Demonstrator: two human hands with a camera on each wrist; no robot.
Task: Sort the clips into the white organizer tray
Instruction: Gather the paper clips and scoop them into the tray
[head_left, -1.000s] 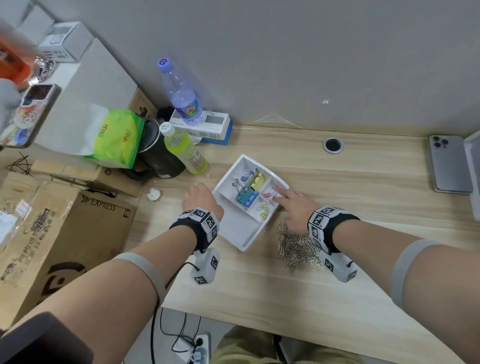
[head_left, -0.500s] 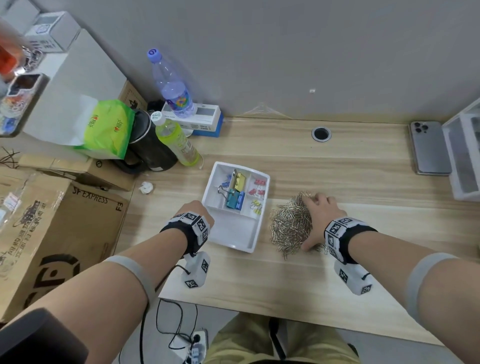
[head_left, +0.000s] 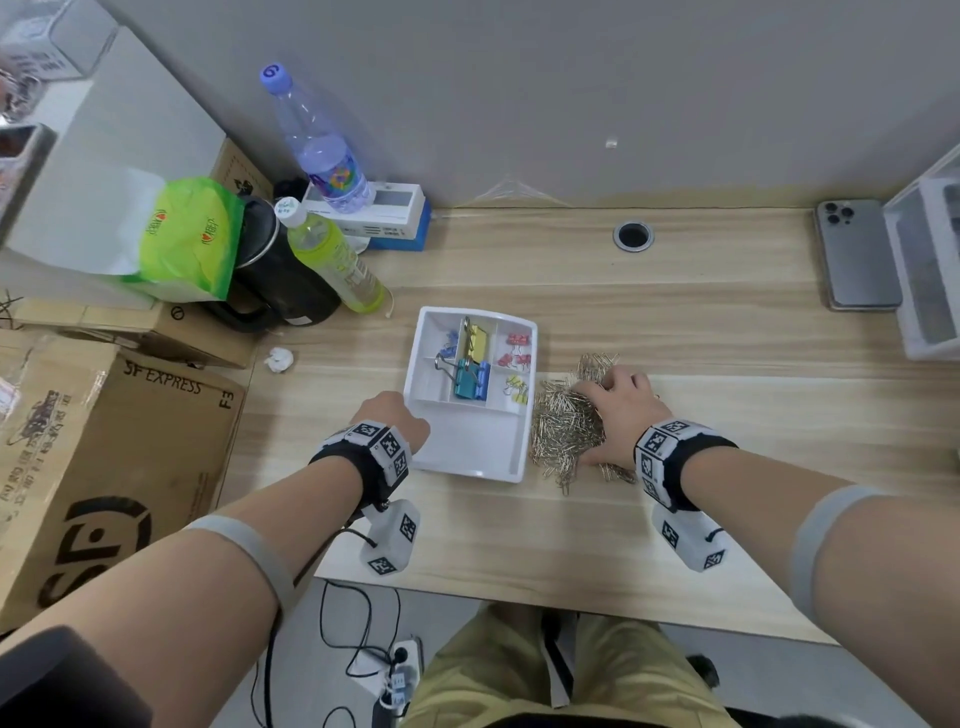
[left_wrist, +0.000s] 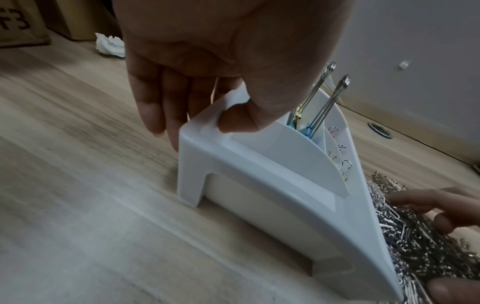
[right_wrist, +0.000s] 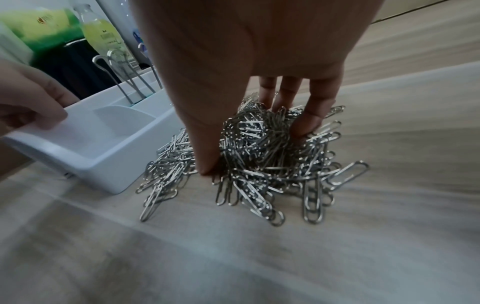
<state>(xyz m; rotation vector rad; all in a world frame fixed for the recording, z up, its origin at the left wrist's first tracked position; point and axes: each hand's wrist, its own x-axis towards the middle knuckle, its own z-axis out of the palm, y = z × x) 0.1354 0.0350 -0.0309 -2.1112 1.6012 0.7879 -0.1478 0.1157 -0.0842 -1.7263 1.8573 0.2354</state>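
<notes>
The white organizer tray (head_left: 467, 449) sits mid-desk. Its far compartments hold large yellow and blue binder clips (head_left: 471, 364), small red clips (head_left: 517, 351) and small yellow clips (head_left: 517, 389); the wide near compartment is bare. My left hand (head_left: 397, 415) pinches the tray's near-left corner, thumb over the rim and fingers outside (left_wrist: 197, 125). A heap of silver paper clips (head_left: 563, 431) lies against the tray's right side. My right hand (head_left: 613, 410) sits on the heap, thumb and fingers dug in around a bunch (right_wrist: 257, 148). The tray (right_wrist: 103, 144) stands left of it.
A green bottle (head_left: 337, 260), black kettle (head_left: 280, 280) and water bottle (head_left: 319, 140) crowd the far left. A crumpled paper (head_left: 279, 359) lies left of the tray. A phone (head_left: 857, 257) and clear box (head_left: 930, 270) sit at far right. Cardboard box (head_left: 104, 457) beside the desk.
My right hand left the tray's small compartment, came back to the paper clip heap and curled into it. The tray was turned straight, with my left hand moving to its near-left corner.
</notes>
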